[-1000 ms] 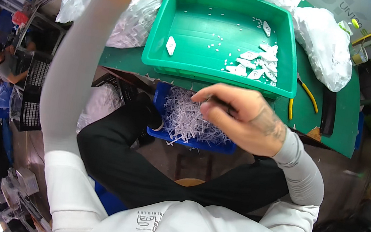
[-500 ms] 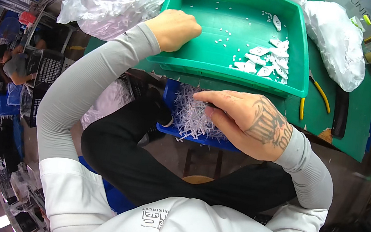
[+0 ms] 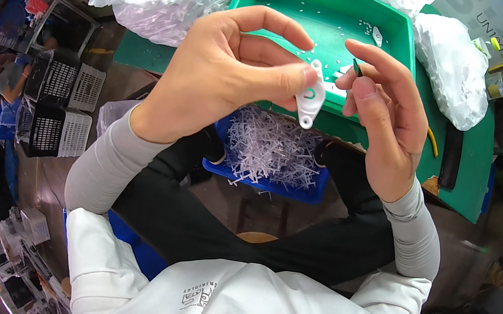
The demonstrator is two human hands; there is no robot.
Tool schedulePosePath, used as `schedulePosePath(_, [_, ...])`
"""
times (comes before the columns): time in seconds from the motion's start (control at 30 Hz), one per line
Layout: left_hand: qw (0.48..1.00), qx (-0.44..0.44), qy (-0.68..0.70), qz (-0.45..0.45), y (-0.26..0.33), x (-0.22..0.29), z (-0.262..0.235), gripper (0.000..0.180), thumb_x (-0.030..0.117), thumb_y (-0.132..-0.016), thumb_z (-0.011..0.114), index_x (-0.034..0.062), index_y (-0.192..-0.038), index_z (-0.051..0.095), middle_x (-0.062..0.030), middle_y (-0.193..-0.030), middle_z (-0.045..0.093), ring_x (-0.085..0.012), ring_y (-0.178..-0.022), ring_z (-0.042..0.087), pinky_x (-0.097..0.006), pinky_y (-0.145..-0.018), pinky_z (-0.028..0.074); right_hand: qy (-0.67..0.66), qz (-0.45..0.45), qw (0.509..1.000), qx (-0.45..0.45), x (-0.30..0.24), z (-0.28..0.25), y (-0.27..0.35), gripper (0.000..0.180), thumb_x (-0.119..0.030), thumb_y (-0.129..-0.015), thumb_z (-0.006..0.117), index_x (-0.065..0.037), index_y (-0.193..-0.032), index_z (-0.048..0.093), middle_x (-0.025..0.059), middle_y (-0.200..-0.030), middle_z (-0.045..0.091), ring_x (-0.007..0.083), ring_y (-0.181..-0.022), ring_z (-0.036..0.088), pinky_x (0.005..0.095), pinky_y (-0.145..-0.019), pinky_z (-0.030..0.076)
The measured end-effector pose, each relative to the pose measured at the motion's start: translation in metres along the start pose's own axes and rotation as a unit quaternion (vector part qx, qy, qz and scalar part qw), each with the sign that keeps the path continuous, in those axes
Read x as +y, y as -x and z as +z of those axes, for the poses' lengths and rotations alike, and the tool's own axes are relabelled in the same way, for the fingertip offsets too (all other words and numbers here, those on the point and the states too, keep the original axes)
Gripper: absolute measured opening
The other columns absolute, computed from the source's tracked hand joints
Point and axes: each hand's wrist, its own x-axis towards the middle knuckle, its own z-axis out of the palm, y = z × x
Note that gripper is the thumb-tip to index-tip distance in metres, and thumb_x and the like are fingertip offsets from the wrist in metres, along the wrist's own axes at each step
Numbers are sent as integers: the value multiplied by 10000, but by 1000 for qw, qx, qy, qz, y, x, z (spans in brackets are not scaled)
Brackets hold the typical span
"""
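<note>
Between the left hand's (image 3: 217, 81) thumb and a mostly hidden finger, pinch a white diamond-shaped plastic piece (image 3: 312, 104), slightly tilted, with the green mark facing up and the forefinger lifted clear. In the half-curled right hand (image 3: 394, 125), hold a small dark implement (image 3: 357, 68), too covered to identify, just beside the piece but apart from it. To handle this well, probably best to grip the piece firmly near its edge, keep the mark uncovered, and steady both wrists near the tub. Just beyond, inside the green tub (image 3: 340, 28): scattered white bits and another white diamond-shaped piece (image 3: 377, 36). Below: a blue tray (image 3: 298, 194) heaped with thin white plastic sticks (image 3: 266, 146). To the right, on the green table (image 3: 467, 178): yellow-handled pliers (image 3: 432, 142), partly hidden, near a white plastic bag (image 3: 447, 69).
</note>
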Motion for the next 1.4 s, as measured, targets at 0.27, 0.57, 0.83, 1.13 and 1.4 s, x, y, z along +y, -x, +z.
schedulePosePath(0.27, [997,-45,-7,67,11,-13,-8,156,63,-883,692,19,-1033,679,-43,-950,695,-102,-872,662,-242,-757,552,65,-119,990,36,10,-2,-3,268,9,-912,654,1,-1176,610,88,-1093,680,119,-914,651,222,-796,489])
schedulePosePath(0.57, [998,-32,56,23,15,-13,-3,179,94,-878,705,33,-1045,687,-44,-923,700,-107,-854,674,-231,-705,561,157,-192,967,-49,8,-6,1,354,61,-804,740,6,-1132,620,161,-1125,665,189,-999,640,259,-766,491])
schedulePosePath(0.83, [991,3,106,77,20,-28,3,182,92,-878,697,38,-1052,685,-42,-925,700,-104,-859,674,-228,-701,561,175,-194,964,-50,5,-7,1,358,71,-775,759,-1,-1102,633,147,-1071,689,196,-994,638,273,-777,493])
schedulePosePath(1.13, [999,-28,19,13,16,-12,-6,186,80,-878,673,58,-1062,685,-31,-930,691,-95,-848,656,-233,-710,541,166,-187,967,-48,6,-9,1,345,66,-780,752,11,-1099,630,152,-1073,689,222,-1007,640,307,-850,497])
schedulePosePath(1.4, [999,-29,25,37,17,-14,-7,185,57,-883,659,62,-1065,687,-37,-948,691,-97,-850,654,-236,-703,539,153,-180,970,-58,7,-9,0,356,59,-778,757,17,-1108,630,158,-1088,686,230,-1034,637,308,-842,497])
